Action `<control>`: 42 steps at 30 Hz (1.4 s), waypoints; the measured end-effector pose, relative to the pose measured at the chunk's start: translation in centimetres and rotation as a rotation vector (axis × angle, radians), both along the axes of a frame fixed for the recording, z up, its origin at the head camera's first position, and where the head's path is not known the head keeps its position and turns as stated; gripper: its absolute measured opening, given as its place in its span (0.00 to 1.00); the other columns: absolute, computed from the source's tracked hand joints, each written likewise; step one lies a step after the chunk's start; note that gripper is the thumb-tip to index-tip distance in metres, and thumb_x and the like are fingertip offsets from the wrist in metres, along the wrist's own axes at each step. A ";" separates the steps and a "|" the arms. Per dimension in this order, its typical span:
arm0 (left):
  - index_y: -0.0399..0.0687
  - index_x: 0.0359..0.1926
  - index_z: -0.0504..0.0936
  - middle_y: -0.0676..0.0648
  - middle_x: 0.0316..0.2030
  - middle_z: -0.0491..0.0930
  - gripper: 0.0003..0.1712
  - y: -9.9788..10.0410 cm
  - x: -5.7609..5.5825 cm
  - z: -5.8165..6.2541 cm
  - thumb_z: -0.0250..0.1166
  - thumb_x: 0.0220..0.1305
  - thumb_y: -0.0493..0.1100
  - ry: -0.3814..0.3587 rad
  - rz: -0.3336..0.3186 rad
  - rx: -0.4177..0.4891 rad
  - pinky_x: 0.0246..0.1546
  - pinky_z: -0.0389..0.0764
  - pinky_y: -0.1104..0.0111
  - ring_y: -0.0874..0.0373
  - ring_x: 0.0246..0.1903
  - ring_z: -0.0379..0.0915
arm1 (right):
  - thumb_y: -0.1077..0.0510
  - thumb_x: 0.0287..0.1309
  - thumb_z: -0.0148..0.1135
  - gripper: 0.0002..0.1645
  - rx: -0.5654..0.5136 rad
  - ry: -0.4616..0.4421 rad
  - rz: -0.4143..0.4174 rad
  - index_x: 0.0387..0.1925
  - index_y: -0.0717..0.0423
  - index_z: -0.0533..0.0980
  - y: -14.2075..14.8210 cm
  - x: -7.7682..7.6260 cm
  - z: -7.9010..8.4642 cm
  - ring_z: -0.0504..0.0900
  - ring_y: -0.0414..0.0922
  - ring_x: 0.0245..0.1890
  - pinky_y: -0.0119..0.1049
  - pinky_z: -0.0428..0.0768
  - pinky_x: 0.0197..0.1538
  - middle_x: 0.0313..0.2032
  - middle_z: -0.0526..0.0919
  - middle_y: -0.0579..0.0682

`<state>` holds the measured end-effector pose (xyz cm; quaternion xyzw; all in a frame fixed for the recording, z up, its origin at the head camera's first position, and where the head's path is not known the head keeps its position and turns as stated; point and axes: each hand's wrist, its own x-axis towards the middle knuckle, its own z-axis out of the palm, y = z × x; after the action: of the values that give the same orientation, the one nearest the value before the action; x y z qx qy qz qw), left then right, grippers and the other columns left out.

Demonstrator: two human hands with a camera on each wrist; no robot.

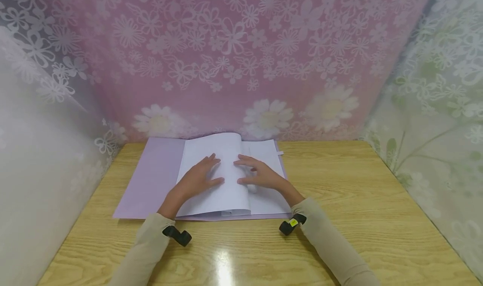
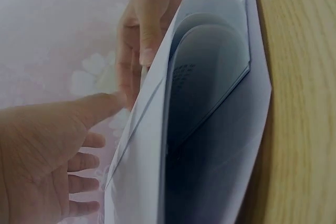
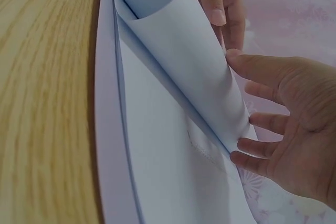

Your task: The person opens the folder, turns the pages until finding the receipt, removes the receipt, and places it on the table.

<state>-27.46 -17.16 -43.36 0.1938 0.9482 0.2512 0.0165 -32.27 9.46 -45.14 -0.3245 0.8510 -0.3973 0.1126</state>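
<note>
A lavender folder [image 1: 154,177] lies spread on the table with white sheets [image 1: 211,198] in it. The upper sheets bow over to the left into a rounded fold, and faint print shows on the inner pages [image 2: 184,77] in the left wrist view. Over the middle of the bowed sheets is my left hand [image 1: 198,177], its fingers extended and thumb pointing toward the fold. My right hand [image 1: 262,175] has its fingertips right at the rounded fold, fingers spread and lightly bent. Neither hand grips the paper. Flat white paper [image 1: 268,202] lies beneath the right hand.
The wooden table [image 1: 332,185] extends to the right of the folder and in front of it. A small white tab [image 1: 280,153] sticks out at the folder's right edge. Flower-patterned pink fabric [image 1: 234,68] stands behind, with pale panels on both sides.
</note>
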 end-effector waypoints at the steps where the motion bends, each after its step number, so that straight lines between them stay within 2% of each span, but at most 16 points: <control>1: 0.44 0.77 0.63 0.39 0.80 0.53 0.44 0.2 0.0 -0.1 0.65 0.69 0.60 0.011 -0.011 -0.007 0.74 0.59 0.41 0.38 0.79 0.47 | 0.52 0.63 0.71 0.38 0.001 0.002 -0.002 0.72 0.50 0.70 0.0 0.0 0.0 0.56 0.56 0.79 0.58 0.70 0.72 0.79 0.57 0.55; 7: 0.48 0.79 0.58 0.42 0.81 0.49 0.51 0.9 0.2 -0.4 0.65 0.66 0.66 0.016 -0.062 -0.034 0.75 0.55 0.39 0.38 0.80 0.40 | 0.50 0.63 0.70 0.39 0.014 -0.003 -0.022 0.73 0.50 0.69 -0.3 0.0 -0.2 0.55 0.56 0.80 0.57 0.70 0.72 0.80 0.55 0.54; 16: 0.47 0.80 0.57 0.41 0.81 0.48 0.55 1.1 0.7 -0.2 0.67 0.63 0.68 -0.006 -0.091 -0.041 0.76 0.52 0.38 0.38 0.81 0.39 | 0.49 0.63 0.71 0.40 0.004 -0.016 -0.027 0.74 0.48 0.68 -0.7 0.0 -0.8 0.55 0.55 0.80 0.55 0.70 0.72 0.81 0.53 0.54; 30: 0.50 0.81 0.52 0.41 0.81 0.45 0.57 0.7 0.3 -0.8 0.65 0.64 0.70 -0.067 -0.082 -0.058 0.77 0.49 0.39 0.39 0.81 0.37 | 0.50 0.65 0.69 0.40 0.000 -0.024 -0.013 0.74 0.51 0.67 -1.3 0.9 -0.3 0.57 0.57 0.79 0.54 0.74 0.70 0.80 0.53 0.58; 35: 0.50 0.82 0.51 0.40 0.81 0.44 0.57 0.5 0.0 -1.1 0.64 0.63 0.71 -0.066 -0.076 -0.051 0.77 0.50 0.39 0.38 0.81 0.37 | 0.51 0.64 0.70 0.39 -0.012 -0.022 -0.006 0.74 0.51 0.67 -1.4 1.0 -0.3 0.57 0.57 0.79 0.54 0.74 0.70 0.80 0.54 0.59; 42: 0.50 0.82 0.51 0.39 0.81 0.44 0.58 0.0 -0.2 -1.1 0.66 0.62 0.71 -0.072 -0.051 -0.038 0.75 0.53 0.38 0.37 0.81 0.37 | 0.55 0.64 0.70 0.38 -0.052 0.013 0.024 0.73 0.56 0.68 -1.6 1.0 0.0 0.63 0.58 0.76 0.55 0.75 0.68 0.77 0.60 0.61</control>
<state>-27.67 -17.17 -44.50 0.2085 0.9463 0.2396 0.0607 -31.29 7.85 -45.13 -0.3401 0.8372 -0.4156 0.1034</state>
